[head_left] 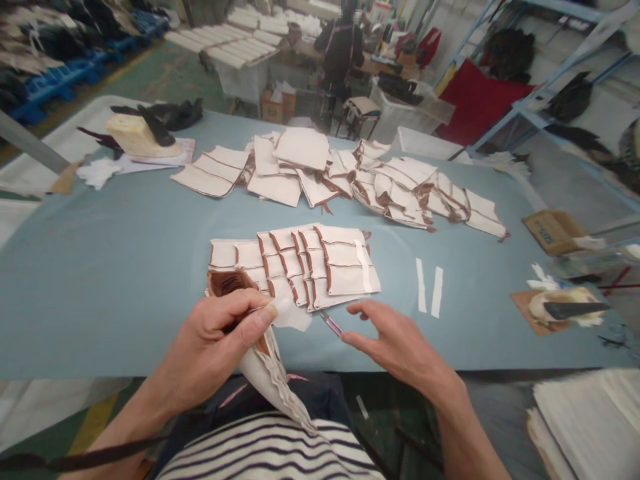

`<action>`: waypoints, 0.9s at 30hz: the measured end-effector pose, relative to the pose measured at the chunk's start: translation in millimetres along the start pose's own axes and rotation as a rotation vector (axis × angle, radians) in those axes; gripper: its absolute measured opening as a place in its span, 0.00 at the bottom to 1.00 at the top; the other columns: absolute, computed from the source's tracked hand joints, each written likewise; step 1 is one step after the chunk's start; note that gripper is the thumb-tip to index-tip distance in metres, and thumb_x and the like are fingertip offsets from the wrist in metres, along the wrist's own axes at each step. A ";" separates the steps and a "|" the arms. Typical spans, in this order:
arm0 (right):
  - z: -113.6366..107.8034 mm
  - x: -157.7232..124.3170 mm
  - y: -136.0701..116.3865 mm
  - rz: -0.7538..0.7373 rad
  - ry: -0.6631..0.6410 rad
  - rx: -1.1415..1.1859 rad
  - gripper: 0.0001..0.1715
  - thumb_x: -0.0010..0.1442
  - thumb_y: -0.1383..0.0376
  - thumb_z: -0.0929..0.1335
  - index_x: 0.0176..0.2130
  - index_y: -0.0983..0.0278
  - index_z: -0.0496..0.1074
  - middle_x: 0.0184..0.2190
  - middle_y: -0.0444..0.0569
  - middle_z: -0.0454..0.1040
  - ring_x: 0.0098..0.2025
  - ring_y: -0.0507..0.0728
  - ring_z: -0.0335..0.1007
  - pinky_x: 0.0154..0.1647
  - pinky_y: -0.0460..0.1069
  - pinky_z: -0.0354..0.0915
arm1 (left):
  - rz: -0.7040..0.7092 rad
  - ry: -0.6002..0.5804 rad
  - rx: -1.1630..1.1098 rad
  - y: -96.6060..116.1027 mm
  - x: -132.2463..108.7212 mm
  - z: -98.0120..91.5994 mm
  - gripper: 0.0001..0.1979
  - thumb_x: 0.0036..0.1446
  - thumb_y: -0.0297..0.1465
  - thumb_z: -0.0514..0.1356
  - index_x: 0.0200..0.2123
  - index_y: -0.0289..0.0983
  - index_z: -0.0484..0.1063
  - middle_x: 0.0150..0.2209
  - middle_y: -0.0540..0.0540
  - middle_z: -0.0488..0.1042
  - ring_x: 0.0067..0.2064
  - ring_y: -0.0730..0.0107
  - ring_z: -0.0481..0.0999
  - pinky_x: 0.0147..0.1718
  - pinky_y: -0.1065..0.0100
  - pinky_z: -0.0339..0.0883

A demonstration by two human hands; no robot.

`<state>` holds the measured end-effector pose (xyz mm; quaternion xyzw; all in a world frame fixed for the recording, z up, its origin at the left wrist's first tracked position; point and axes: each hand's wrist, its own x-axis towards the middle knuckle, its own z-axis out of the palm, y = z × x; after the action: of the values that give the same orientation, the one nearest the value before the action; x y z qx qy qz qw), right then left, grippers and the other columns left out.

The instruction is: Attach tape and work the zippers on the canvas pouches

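My left hand (227,340) is closed, thumb against fingers, on a cream fabric piece (265,377) with a brown lining, which hangs down over the table's front edge to my lap. A thin white scrap (293,315) lies by the thumb tip; whether the fingers pinch it too I cannot tell. My right hand (400,343) is open, thumb and fingers apart, palm turned towards the table. Beside its thumb lies a small pair of thread snips (331,325). Overlapping cream panels with brown edging (347,257) lie just beyond both hands, a white strip (363,267) across the rightmost.
Two white strips (421,285) lie on the blue-grey table (125,280) to the right. A loose heap of cream panels (300,150) spans the back. Foam-like blocks with black straps sit at left (133,137) and right (565,305). A person (343,50) is farther off.
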<state>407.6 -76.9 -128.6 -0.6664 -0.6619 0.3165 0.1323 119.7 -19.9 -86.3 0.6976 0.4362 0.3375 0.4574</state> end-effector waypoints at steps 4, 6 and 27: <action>2.1 10.8 -40.6 -0.428 0.239 0.405 0.20 0.70 0.54 0.74 0.57 0.58 0.76 0.56 0.52 0.82 0.61 0.62 0.78 0.64 0.55 0.70 | 0.030 -0.025 -0.004 6.1 -0.7 1.8 0.15 0.67 0.33 0.61 0.28 0.38 0.81 0.21 0.54 0.80 0.21 0.75 0.77 0.23 0.80 0.68; 13.7 22.0 -62.6 -0.541 0.257 0.522 0.17 0.71 0.54 0.74 0.54 0.59 0.77 0.54 0.52 0.83 0.58 0.60 0.79 0.63 0.54 0.71 | 0.040 -0.054 -0.007 7.3 -0.6 2.3 0.16 0.67 0.32 0.60 0.27 0.37 0.81 0.21 0.54 0.79 0.21 0.75 0.77 0.22 0.80 0.68; 57.2 41.3 -90.6 -0.431 0.382 0.473 0.09 0.72 0.62 0.69 0.38 0.61 0.77 0.32 0.47 0.81 0.31 0.52 0.72 0.35 0.48 0.64 | -0.012 0.041 0.238 -12.7 -16.1 -2.0 0.13 0.65 0.33 0.60 0.37 0.37 0.84 0.26 0.50 0.81 0.27 0.68 0.78 0.30 0.72 0.70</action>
<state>298.0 -42.9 -128.6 -0.5100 -0.6590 0.2954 0.4673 107.9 -31.4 -98.6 0.7374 0.4865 0.2946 0.3643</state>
